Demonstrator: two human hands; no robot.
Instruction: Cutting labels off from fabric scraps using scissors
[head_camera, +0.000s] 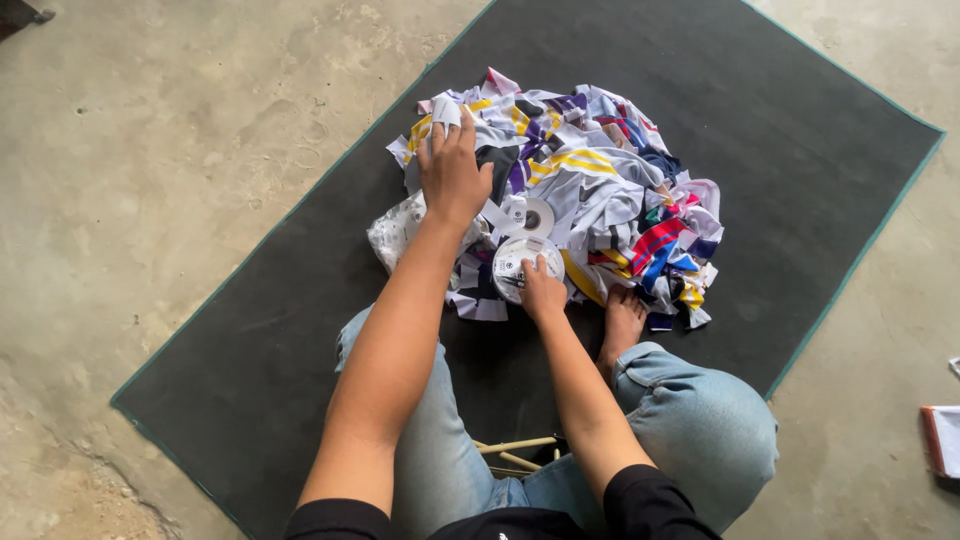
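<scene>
The left hand (452, 172) lies flat on the scraps (590, 190), its grip wide and holding nothing. The right hand (541, 292) pinches scissors (512, 280) at the heap's near edge. The scraps look light, soft and floppy, probably best gathered by the edges.

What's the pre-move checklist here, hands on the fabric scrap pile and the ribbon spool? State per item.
1. Left hand in contact with the scrap pile: ok, it rests on the pile's upper left, a white scrap at its fingertips.
2. Right hand on the white spool: ok, fingers on its near edge.
3. Grip closure of either hand: cannot tell.
4. Pile fully on the dark mat: ok.
5. Bare foot clear of the pile: not ok, its toes touch the edge.
6. Second spool reachable: ok, lies just beyond the first.
</scene>
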